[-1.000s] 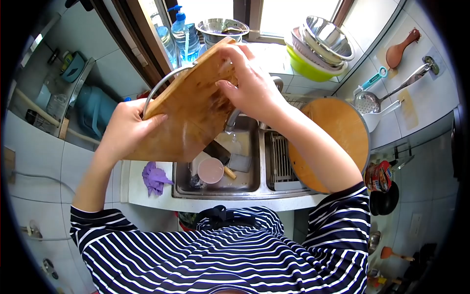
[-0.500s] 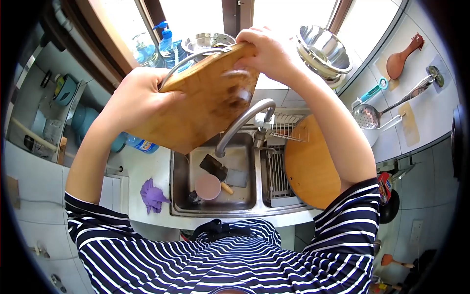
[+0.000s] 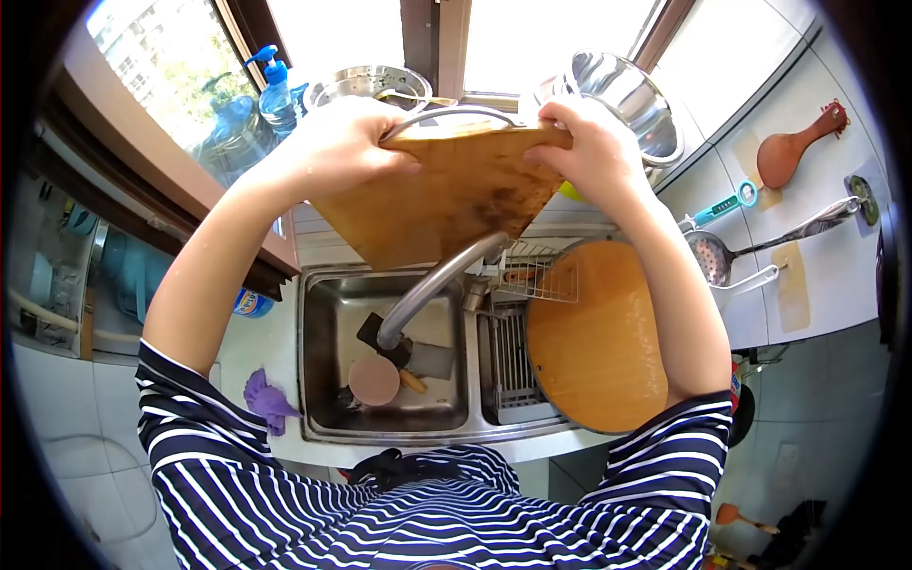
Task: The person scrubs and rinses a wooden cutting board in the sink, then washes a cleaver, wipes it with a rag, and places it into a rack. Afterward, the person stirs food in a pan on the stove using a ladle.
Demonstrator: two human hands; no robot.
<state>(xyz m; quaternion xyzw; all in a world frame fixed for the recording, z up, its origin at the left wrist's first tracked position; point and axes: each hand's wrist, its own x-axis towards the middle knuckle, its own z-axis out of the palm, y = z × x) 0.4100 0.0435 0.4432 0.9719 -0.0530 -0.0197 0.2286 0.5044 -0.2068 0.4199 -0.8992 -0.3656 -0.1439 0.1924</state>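
Observation:
A wooden cutting board (image 3: 446, 195) with dark stains and a curved metal handle is held up behind the faucet (image 3: 432, 290), tilted, at the window side of the sink (image 3: 318, 418). My left hand (image 3: 347, 142) grips its upper left corner beside the metal handle, thumb on the near face. At the upper right corner my right hand (image 3: 598, 147) is closed on the edge, its thumb also on the near face. The fingers behind the board are partly hidden. In the sink basin lie a pink bowl (image 3: 373, 380), a flat dark and grey piece (image 3: 430, 361) and a wooden handle (image 3: 412, 382).
A round wooden board (image 3: 598, 332) covers part of the right drain side, near a wire rack (image 3: 541, 274). Metal bowls (image 3: 622, 100) and a blue pump bottle (image 3: 275, 95) stand by the window. A purple cloth (image 3: 269, 401) lies left of the sink. Utensils hang on the right wall.
Both hands have turned the cutting board so its top edge is more level, and its lower end has swung back from the basin to behind the faucet. The camera view has shifted too.

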